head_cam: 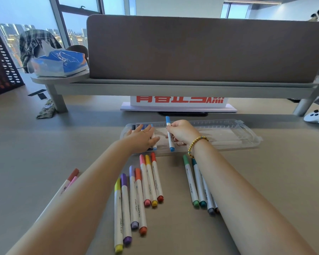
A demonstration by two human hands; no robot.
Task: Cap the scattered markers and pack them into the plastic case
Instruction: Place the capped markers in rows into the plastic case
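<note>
- Soft, even daylight enters through the windows [44, 21] at upper left.
- Shadows on the desk [284, 172] stay faint.
- Wide-angle bending warps the frame's edges.

The word "marker" is printed lengthwise on the white barrels of several markers lying on the desk in the lower middle of the frame, clearest on the yellow marker [118, 215], the orange marker [140, 201] and the green marker [190, 181]. At upper centre, a white sign [179, 101] under the shelf carries large red characters, their tops cut off, so they cannot be read.
</note>
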